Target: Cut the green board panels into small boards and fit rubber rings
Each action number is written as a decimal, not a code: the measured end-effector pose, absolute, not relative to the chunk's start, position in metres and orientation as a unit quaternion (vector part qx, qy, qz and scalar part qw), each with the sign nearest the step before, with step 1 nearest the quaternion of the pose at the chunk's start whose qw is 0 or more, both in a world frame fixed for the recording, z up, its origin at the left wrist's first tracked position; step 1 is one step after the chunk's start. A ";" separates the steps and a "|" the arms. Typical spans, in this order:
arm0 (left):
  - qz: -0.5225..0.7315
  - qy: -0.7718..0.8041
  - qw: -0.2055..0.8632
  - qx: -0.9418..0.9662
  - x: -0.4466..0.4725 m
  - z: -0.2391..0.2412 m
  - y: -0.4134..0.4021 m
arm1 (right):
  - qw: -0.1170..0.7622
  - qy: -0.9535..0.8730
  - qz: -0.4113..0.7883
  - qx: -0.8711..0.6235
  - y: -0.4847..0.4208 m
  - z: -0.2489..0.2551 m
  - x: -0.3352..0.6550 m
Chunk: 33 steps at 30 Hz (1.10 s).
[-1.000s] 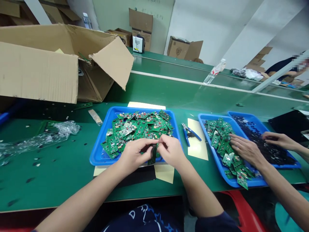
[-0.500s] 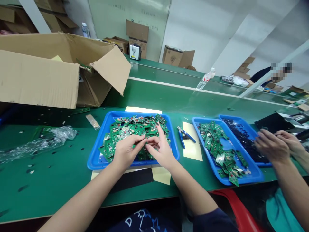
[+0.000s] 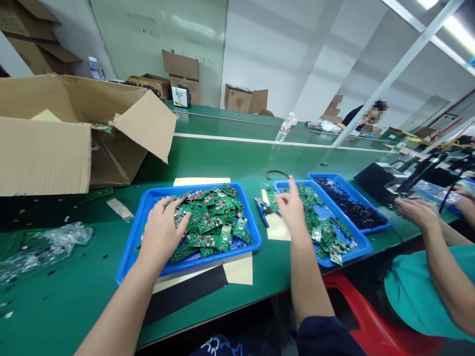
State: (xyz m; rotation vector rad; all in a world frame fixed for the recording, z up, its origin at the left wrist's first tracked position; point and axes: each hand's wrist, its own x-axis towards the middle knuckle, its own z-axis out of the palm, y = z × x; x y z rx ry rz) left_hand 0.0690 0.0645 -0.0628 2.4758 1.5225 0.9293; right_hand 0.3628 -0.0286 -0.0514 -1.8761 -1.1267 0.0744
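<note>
My left hand [image 3: 161, 232] rests over the left part of a blue tray [image 3: 124, 257], fingers spread, touching the heap of small green circuit boards [image 3: 211, 222] inside. To the right, my right hand [image 3: 291, 210] is in the air between this tray and a second blue tray [image 3: 361, 249] of boards. Thumb and fingers pinch a slightly blurred green circuit board [image 3: 273, 201]. A thin, curved black strip [image 3: 277, 172] sticks out by its raised index finger. Below the pinched board lie blue-handled cutters [image 3: 261, 210], partly covered, beside a yellow paper sheet [image 3: 278, 230].
A large cardboard box [image 3: 44, 153] stands at left, near crumpled clear plastic [image 3: 55, 247]. At right, a blue tray [image 3: 371, 228] holds small black parts, with a co-worker's hands [image 3: 419, 210] beyond. A black strip [image 3: 185, 291] lies at the front. A red stool [image 3: 356, 306] stands below.
My hands were together over the left tray and have parted. The right has moved right with a board; the left has spread over the heap. The view has shifted right.
</note>
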 end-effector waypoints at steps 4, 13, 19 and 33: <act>0.138 0.551 0.011 0.823 0.063 -0.069 0.068 | 0.296 -0.355 -0.049 -0.885 -0.047 -0.054 0.421; 0.216 0.531 0.046 0.818 0.056 -0.060 0.061 | 0.271 -0.343 -0.072 -0.896 -0.051 -0.052 0.419; 0.341 0.432 0.272 0.789 0.066 -0.053 0.049 | 0.517 -0.538 0.234 -0.624 -0.028 -0.044 0.305; 0.370 0.301 0.313 0.821 0.076 -0.050 0.036 | 0.622 -0.436 0.495 -0.420 -0.011 -0.074 0.247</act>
